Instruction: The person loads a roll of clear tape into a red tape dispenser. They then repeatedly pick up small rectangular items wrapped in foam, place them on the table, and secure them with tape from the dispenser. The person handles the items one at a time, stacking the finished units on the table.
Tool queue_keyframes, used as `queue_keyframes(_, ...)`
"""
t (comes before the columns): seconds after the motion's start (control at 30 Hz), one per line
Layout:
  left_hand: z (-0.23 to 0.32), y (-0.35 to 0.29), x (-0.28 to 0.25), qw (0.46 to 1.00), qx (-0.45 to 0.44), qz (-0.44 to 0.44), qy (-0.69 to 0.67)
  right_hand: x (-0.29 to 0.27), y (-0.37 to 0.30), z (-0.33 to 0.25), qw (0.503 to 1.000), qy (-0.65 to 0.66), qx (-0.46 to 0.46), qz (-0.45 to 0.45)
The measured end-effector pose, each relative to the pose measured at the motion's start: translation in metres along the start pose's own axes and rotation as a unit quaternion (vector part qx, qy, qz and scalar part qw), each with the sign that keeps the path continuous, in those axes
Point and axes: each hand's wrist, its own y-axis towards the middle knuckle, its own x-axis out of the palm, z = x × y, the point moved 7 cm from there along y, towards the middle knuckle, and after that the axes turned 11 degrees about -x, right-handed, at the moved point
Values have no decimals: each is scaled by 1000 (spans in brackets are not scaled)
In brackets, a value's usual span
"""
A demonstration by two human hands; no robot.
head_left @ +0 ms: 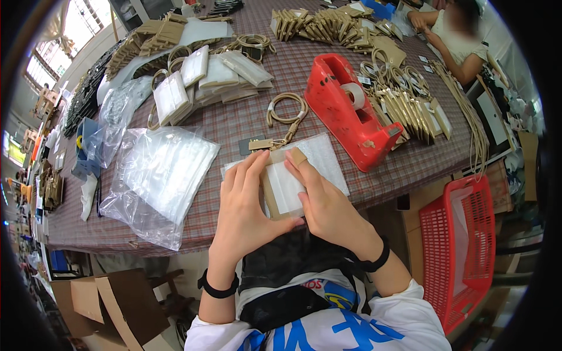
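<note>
A plaid cloth is covering the table that I am watching remotely through the head view. Nearest me, the left hand is spreading thumb and fingers around the left side of a tan-and-white packet, and the right hand is bearing on its right side; I cannot tell whether either is gripping. The packet is lying over a white foam sheet. I am reading this as squaring and smoothing, so I am favouring a steady left hand, light even pressure and aligned edges. Just beyond, a clasp on a looped cord is lying near the fingertips; white packets are sitting farther back.
</note>
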Motion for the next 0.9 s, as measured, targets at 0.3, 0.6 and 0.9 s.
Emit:
queue_keyframes(0.3, -9, -22, -19, 984, -108, 117, 84, 0, 3, -4, 998, -36, -33, 39)
queue_keyframes(0.6, 1, -54, -38, 951, -200, 223, 74, -1, 1, -3, 999, -37, -10, 33)
queue_keyframes(0.9, 39, -33, 1, 982, -12, 188, 8, 2, -1, -2, 998, -21, 5, 56)
